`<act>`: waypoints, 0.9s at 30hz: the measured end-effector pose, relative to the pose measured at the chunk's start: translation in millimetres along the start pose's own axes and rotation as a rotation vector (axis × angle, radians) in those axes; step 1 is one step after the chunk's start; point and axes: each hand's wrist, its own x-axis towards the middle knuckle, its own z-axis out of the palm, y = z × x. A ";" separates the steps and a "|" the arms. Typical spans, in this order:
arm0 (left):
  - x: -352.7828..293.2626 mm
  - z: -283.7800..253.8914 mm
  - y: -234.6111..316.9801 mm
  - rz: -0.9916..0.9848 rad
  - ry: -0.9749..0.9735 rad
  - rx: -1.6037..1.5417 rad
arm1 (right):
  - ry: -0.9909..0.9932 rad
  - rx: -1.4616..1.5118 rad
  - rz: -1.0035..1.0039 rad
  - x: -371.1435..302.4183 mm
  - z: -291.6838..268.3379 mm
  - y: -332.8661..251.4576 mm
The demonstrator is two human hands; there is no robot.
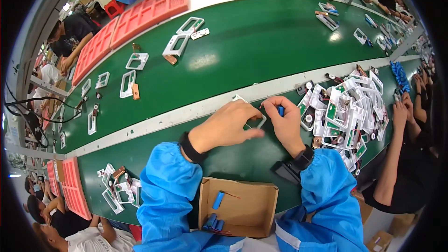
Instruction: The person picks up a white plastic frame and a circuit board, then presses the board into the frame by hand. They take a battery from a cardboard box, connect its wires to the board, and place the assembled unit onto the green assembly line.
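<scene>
My left hand (224, 126) is closed over a white plastic frame (264, 122), its thumb stretched out to the side; most of the frame is hidden under the hand. Close beside it, my right hand (285, 126) pinches a blue cylindrical battery (281, 110), which shows between thumb and fingers. A thin wire end seems to stick out by the fingertips. In front of me stands an open cardboard box (252, 207) with several blue wired batteries (218, 200) in it.
A heap of white frames (345, 112) with circuit boards lies right of my hand; a smaller pile (119, 189) lies left. Beyond a pale rail (186, 115), the green belt (261, 32) carries scattered frames. Red trays (151, 11) line its far side. Co-workers' arms (396, 135) are at right.
</scene>
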 end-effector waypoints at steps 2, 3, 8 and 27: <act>-8.6 -7.8 -12.0 0.321 0.120 0.273 | -0.013 0.080 0.039 -2.1 -1.8 -0.1; -10.3 -10.5 -16.5 0.488 0.179 0.408 | -0.006 0.072 0.054 -3.1 -2.6 -2.5; -13.9 -9.0 -20.5 0.304 0.121 0.278 | -0.149 -0.021 -0.016 -8.3 -1.0 -16.0; -7.9 5.1 -32.8 0.405 0.210 0.154 | -0.290 -0.254 -0.045 -9.1 -1.6 -24.5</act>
